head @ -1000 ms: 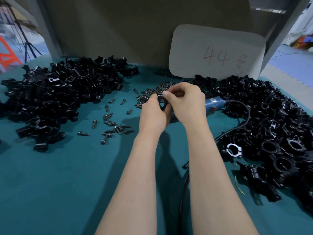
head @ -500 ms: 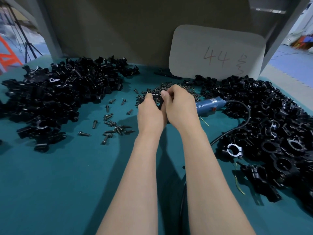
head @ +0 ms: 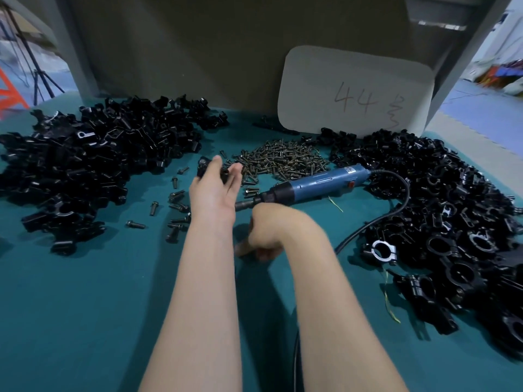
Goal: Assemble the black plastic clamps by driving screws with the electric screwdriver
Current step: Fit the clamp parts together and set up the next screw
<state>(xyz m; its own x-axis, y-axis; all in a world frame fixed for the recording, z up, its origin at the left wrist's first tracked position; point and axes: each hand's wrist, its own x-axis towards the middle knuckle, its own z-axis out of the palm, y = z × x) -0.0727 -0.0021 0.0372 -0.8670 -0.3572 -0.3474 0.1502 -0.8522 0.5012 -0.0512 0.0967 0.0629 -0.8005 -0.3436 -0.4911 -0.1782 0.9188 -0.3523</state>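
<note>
My left hand [head: 213,190] grips a small black clamp [head: 203,165] above the teal table, just left of the screw pile [head: 283,159]. My right hand [head: 266,230] is nearer to me, low over the table and blurred, with its fingers curled downward; whether it holds anything is hidden. The blue electric screwdriver [head: 319,181] lies on the table behind the right hand, its black tip pointing left toward my left wrist. Neither hand touches it.
A heap of black clamp parts [head: 85,159] fills the left side, and a larger heap [head: 452,222] fills the right. Loose screws [head: 175,199] lie left of my left arm. The screwdriver's cable [head: 396,210] curves toward me. A white card [head: 353,89] stands behind.
My two hands were together on the clamp; now the right hand has let go and dropped back toward me, while the left keeps the clamp and has shifted left. The screwdriver is uncovered.
</note>
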